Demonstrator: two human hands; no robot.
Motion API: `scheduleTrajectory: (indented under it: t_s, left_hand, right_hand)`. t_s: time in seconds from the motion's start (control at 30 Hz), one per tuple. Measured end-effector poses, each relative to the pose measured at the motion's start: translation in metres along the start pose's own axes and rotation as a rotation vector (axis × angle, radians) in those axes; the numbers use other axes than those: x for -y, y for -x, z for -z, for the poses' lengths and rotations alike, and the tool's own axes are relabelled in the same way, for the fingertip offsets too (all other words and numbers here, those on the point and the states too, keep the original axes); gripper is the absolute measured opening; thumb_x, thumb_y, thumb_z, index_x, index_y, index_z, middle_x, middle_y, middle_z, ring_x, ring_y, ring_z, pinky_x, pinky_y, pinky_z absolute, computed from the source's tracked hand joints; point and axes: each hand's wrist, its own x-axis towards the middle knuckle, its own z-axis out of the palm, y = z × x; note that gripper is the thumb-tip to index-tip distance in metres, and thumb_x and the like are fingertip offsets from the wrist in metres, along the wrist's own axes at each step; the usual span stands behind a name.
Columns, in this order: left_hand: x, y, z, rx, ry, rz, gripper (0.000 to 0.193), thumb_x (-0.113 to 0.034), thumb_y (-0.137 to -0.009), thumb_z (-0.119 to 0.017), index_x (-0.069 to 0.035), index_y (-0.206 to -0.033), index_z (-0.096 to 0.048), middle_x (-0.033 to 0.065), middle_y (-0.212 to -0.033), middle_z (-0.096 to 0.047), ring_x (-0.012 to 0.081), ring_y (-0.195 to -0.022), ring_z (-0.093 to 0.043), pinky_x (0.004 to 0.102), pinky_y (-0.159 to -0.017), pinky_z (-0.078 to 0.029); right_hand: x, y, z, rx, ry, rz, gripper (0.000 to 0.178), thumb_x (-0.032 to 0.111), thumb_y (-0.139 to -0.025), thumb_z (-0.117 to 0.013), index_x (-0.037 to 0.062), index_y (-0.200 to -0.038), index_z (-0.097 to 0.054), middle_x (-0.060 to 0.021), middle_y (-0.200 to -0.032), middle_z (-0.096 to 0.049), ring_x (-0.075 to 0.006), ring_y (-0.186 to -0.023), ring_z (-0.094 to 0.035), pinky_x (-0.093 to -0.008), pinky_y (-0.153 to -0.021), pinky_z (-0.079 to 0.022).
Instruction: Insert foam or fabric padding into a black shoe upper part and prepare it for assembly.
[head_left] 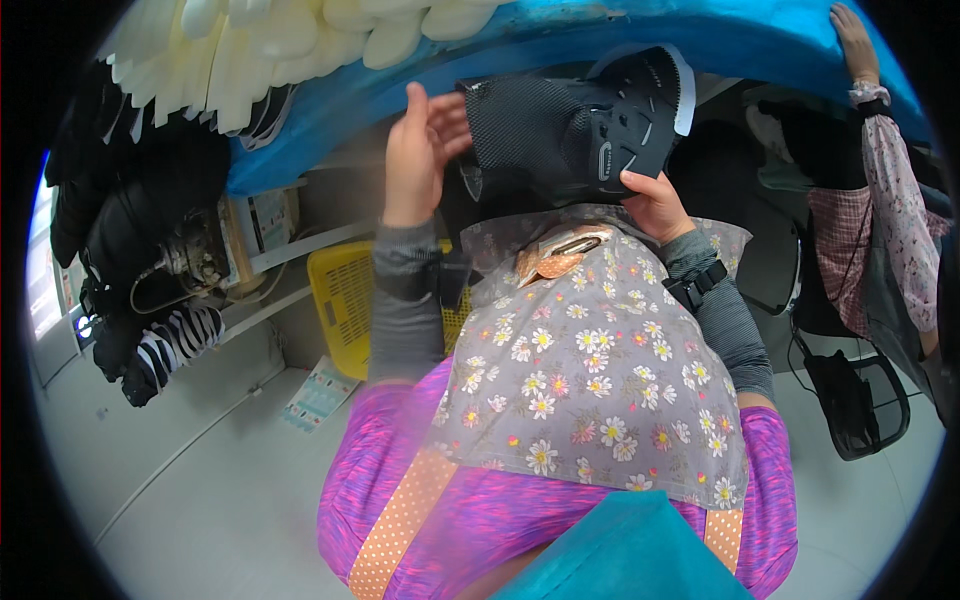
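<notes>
The right hand (658, 206) is grasping the black mesh piece (535, 130), which is extending leftward from it; the left hand (414, 160), thumb spread, is hanging loose beside its near edge, contact unclear.

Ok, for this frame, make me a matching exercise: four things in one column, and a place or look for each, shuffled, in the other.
1. Black mesh piece
2. Basket
3. Apron
4. Cream pieces

A. Grey with a flower print
B. At the picture's upper left
C. Held by the right hand
D. Yellow, partly behind the left forearm

Pairs: 1-C, 2-D, 3-A, 4-B
</notes>
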Motion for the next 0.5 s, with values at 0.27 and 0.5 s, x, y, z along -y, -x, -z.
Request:
scheduleTrajectory:
  t_s: [0.27,0.5]
  left_hand:
    - [0.025,0.053,-0.017,0.286,-0.869,-0.575,0.02,-0.018,-0.087,-0.067,0.002,-0.091,-0.066,0.0183,-0.081,-0.065,0.0325,-0.071,-0.063,0.0361,-0.062,-0.047]
    - [-0.011,0.019,-0.067,0.077,-1.147,-0.748,0.019,-0.019,-0.094,-0.055,-0.001,-0.09,-0.06,0.0236,-0.078,-0.063,0.0436,-0.074,-0.061,0.0474,-0.06,-0.048]
  right_hand:
    - [0.0,0.01,-0.019,0.024,-0.073,-0.073,0.047,0.014,-0.084,-0.068,0.0037,-0.128,-0.055,-0.0069,-0.121,-0.061,-0.0215,-0.113,-0.056,-0.0369,-0.102,-0.04]
    - [0.024,0.012,-0.053,0.035,-0.018,0.16,0.048,0.008,-0.086,-0.066,0.0024,-0.131,-0.05,-0.0091,-0.123,-0.059,-0.02,-0.113,-0.056,-0.0344,-0.099,-0.044]
